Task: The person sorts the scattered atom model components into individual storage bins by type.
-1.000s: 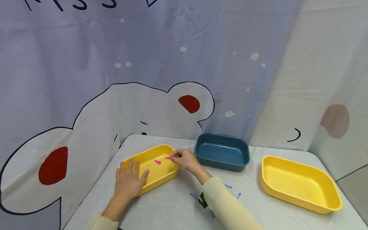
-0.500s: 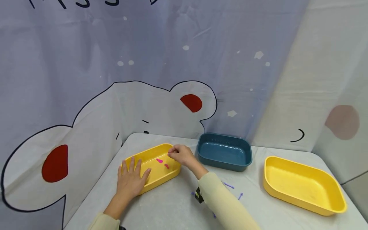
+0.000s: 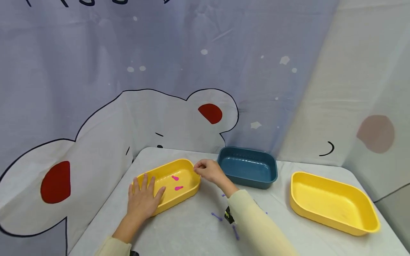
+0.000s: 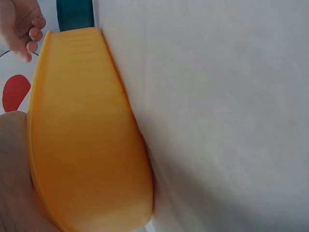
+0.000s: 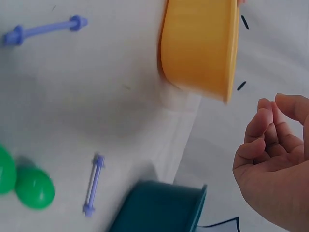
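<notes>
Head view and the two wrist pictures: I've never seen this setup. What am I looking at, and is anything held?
There is no machine: a person works with two bare hands. The head view looks forward and down; the other two look from each wrist at that hand's work. On the table stand a yellow tray with two pink pieces inside, a teal tray and another yellow tray. Purple rods and green rounded things lie there. The left hand rests on the first tray's edge, fingers spread. The right hand hangs near that tray's right end, fingers curled, with nothing visible in it.
</notes>
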A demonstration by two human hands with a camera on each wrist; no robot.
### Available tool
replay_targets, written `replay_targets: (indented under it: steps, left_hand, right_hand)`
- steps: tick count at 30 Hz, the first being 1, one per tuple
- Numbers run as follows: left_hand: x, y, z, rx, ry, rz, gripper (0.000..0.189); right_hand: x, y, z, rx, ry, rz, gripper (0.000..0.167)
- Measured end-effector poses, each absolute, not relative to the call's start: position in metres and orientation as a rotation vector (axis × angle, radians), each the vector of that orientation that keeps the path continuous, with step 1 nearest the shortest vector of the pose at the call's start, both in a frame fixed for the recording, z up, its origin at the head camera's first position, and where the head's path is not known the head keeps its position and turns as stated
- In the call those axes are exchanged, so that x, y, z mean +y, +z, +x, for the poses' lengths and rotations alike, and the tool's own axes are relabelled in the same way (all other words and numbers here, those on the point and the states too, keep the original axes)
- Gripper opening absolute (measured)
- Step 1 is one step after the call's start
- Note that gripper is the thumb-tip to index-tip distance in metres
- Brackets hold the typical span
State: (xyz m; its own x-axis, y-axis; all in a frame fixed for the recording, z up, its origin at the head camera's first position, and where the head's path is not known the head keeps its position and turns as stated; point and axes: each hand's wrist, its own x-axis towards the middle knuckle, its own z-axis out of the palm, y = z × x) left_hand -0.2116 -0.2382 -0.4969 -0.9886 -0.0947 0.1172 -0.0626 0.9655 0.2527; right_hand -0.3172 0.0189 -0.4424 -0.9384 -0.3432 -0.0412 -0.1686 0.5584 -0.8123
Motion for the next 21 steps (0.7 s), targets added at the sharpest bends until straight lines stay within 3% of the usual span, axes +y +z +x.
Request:
replay_targets:
  steps: [21]
  left_hand:
    - [-0.223,-0.475,-0.224,-3.031,-0.57,0.02,0.086]
  right_hand:
    - [0.096,-0.434,-0.3,2.727,-1.261,-0.441,0.009]
